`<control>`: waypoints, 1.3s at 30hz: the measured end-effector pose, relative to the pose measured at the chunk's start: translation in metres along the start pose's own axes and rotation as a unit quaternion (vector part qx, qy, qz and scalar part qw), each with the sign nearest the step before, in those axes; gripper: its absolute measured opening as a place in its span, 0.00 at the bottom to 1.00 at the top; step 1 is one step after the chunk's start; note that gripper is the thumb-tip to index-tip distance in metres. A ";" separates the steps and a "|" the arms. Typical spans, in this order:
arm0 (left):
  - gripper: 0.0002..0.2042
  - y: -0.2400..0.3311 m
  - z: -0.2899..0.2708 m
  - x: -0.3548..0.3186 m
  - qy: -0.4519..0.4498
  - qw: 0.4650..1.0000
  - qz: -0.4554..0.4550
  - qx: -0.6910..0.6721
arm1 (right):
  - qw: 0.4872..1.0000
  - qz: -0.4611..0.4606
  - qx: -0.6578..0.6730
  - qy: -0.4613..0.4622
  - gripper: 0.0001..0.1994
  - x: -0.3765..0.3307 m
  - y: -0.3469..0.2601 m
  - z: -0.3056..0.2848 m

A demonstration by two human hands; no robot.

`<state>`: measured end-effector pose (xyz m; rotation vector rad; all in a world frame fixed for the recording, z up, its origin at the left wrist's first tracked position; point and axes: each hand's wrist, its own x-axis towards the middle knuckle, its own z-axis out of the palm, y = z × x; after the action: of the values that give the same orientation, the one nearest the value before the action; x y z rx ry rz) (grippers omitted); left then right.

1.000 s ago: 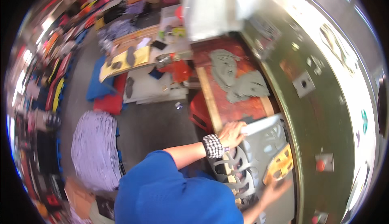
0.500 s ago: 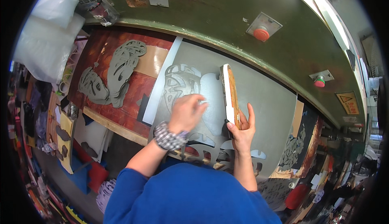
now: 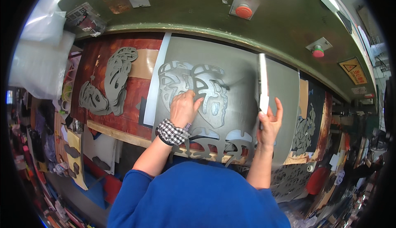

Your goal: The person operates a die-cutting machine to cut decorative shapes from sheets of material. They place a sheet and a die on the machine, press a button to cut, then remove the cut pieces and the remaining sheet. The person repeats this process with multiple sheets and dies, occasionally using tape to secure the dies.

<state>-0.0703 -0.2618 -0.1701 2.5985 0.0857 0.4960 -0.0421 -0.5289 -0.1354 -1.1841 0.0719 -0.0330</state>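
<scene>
A large grey sheet (image 3: 243, 92) lies on the red-brown bench under a green press. It has mask-like shapes cut into it. My left hand (image 3: 183, 108), with a checked band at the wrist, rests on one grey cut-out (image 3: 210, 89), fingers curled and pinching its edge. My right hand (image 3: 269, 122) holds a flat cutting-die board (image 3: 262, 79) stood up on its edge over the sheet's right part, thumb and palm against its lower end. More punched-out openings show along the sheet's near edge (image 3: 214, 143).
A pile of grey cut shapes (image 3: 111, 81) lies on the bench at the left. The green press head (image 3: 194, 11) overhangs the back, with red buttons (image 3: 244, 11) (image 3: 317, 52). Clear plastic bags (image 3: 41, 54) hang far left; dark scrap sheets (image 3: 305, 129) lie at the right.
My view swung from the cluttered floor at the left round to the bench. Since half a second ago my left hand has settled on the cut-out; the die board stays tipped up on its edge.
</scene>
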 end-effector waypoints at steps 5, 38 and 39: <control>0.32 0.004 -0.007 0.004 -0.060 0.987 -0.104 -0.110 | 0.990 -0.079 -0.116 0.021 0.43 -0.014 -0.017 -0.010; 0.14 -0.107 0.009 0.077 0.092 0.970 -0.210 0.083 | 0.727 -0.313 -0.571 0.217 0.50 0.213 -0.046 -0.048; 0.14 -0.107 0.008 0.075 0.103 0.975 -0.188 0.066 | 0.679 -0.293 -0.626 0.247 0.47 0.204 -0.043 -0.061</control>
<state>0.0053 -0.1605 -0.2033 2.5597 0.6868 0.6315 0.1576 -0.6142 -0.1265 -2.5268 0.2059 -1.0344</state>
